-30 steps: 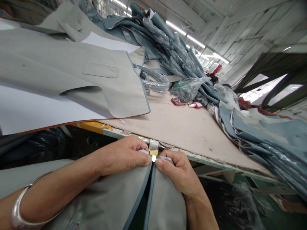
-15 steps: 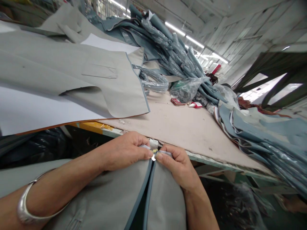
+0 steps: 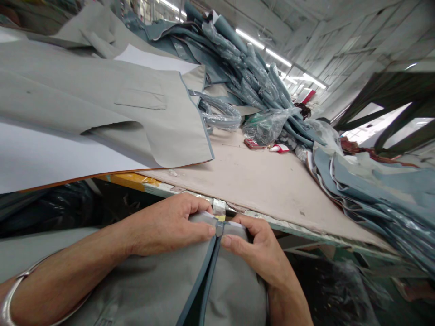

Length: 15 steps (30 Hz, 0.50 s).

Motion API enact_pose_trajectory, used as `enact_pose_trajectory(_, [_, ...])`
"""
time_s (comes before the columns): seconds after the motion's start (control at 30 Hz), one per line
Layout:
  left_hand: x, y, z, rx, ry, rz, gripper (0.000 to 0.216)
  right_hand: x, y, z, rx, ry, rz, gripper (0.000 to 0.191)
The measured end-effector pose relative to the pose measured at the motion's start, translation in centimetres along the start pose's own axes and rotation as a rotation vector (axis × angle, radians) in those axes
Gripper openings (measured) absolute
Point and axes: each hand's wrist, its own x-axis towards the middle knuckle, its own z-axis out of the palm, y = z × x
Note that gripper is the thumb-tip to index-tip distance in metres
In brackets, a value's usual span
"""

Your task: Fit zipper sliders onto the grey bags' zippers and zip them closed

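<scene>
A grey garment [image 3: 149,285] with blue-edged front panels lies in my lap, below the table's front edge. My left hand [image 3: 170,224] pinches the top of the left panel, fingers closed on the fabric. My right hand [image 3: 258,253] pinches the top of the right panel. The two blue edges [image 3: 207,267] meet between my thumbs, right under a taped spot [image 3: 219,207] on the table edge. A silver bangle [image 3: 10,294] sits on my left wrist.
A beige table [image 3: 265,181] stretches ahead. Grey garments with white paper [image 3: 102,108] lie at left. Heaps of blue-grey garments in plastic [image 3: 238,59] fill the back and right [image 3: 380,190]. A red item [image 3: 253,143] lies mid-table. Dark plastic [image 3: 50,208] hangs under the table.
My hands have pressed the two panel tops closer together; the small shiny piece between my thumbs is now covered. My hands sank slightly lower.
</scene>
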Motion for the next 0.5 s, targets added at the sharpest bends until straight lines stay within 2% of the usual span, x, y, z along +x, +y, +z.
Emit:
enact_pose_trajectory(0.2, [0.2,-0.9,0.1,-0.162,-0.048,-0.023,0.031,-0.2,0.2,0.5,0.177,-0.012,0.086,0.030])
enact_pose_trajectory(0.4, [0.8,-1.1,1.1,-0.661,-0.103,-0.134,0.026,-0.1,0.2,0.6,0.206,-0.004,0.140,0.033])
enact_pose_trajectory(0.5, [1.0,-0.9,1.4,-0.788,-0.089,-0.198,0.023,0.3,0.2,0.4,0.211,-0.044,0.113,0.031])
